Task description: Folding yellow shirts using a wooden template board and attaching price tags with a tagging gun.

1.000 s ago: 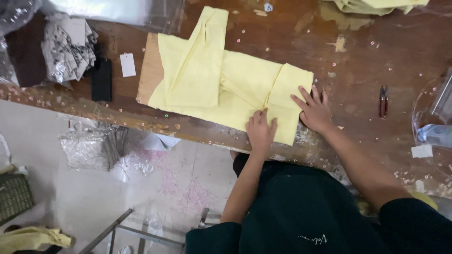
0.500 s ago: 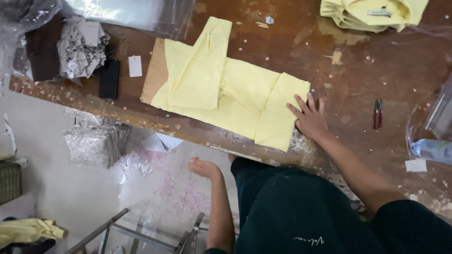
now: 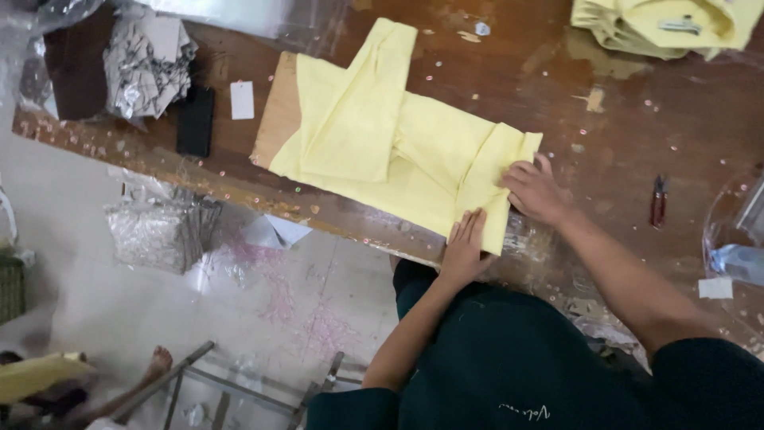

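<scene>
Both hands flat on folded yellow garment (image 3: 398,151), fingers pressed together: left hand (image 3: 465,247) at 6 o'clock edge, right hand (image 3: 535,191) at 3 o'clock.

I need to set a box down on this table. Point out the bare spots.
The widest bare wood lies between the yellow garment, the folded yellow stack and the red clippers. A smaller patch sits above the garment. It is crowded at the far left by the crumpled paper, and near the right hand and left hand.
</scene>
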